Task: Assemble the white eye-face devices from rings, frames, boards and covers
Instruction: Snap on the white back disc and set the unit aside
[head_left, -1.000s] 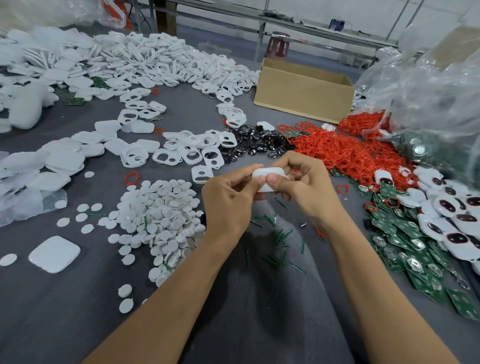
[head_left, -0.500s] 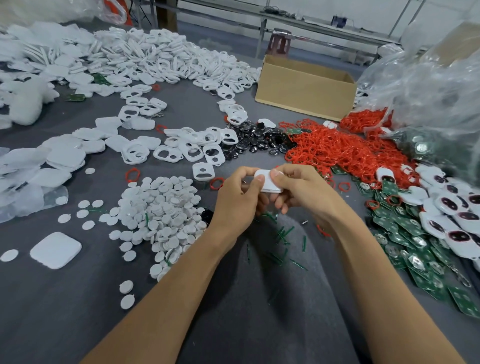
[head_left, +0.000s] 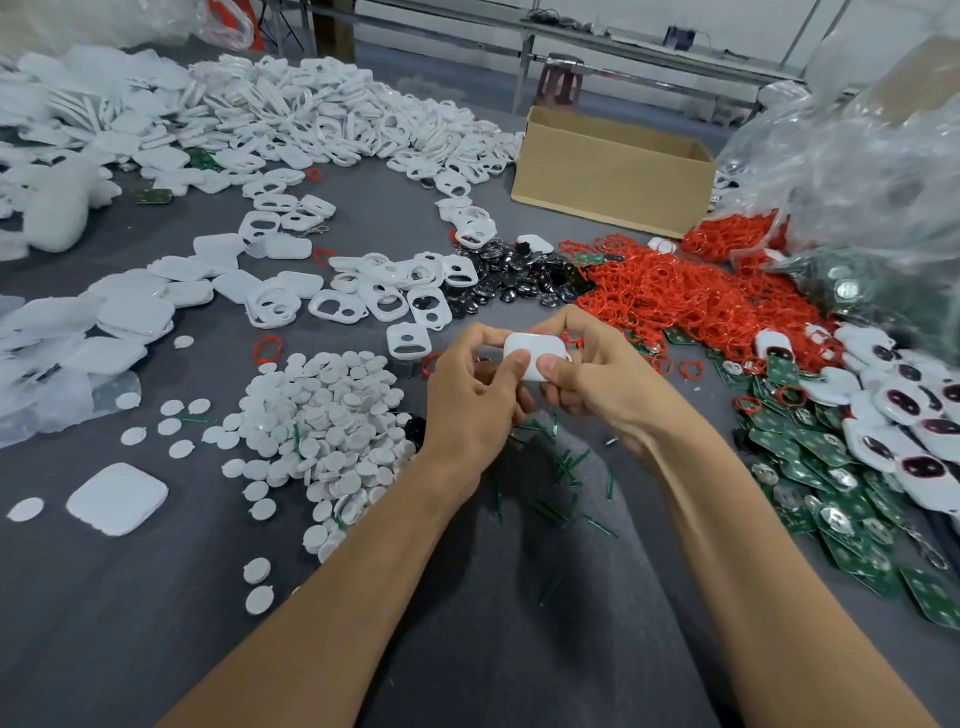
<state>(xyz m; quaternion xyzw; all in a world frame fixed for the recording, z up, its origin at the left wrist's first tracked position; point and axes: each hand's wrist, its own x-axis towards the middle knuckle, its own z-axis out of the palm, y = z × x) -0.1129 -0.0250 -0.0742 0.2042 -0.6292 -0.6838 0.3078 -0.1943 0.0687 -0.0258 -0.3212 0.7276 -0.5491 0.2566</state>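
Right now my left hand (head_left: 467, 400) and right hand (head_left: 602, 384) both pinch the device (head_left: 535, 347) between them, above the table (head_left: 156, 623). The thumbs (head_left: 519, 359) are clamped on top and the fingers (head_left: 563, 402) curl under. Its long axis runs hand to hand, neither nearer, so I judge the squeeze goes straight down.

Smooth, softly glossy white plastic rounded-square shell (head_left: 535, 349). Matt grey cloth table cover (head_left: 156, 623). Rubbery-looking red rings (head_left: 675, 301), shiny black lens discs (head_left: 511, 286), matt brown cardboard box (head_left: 613, 192), crinkled, glossy clear plastic bags (head_left: 857, 171).

Cardboard box (head_left: 613, 176) (open-topped) beside plastic bags (head_left: 857, 171).
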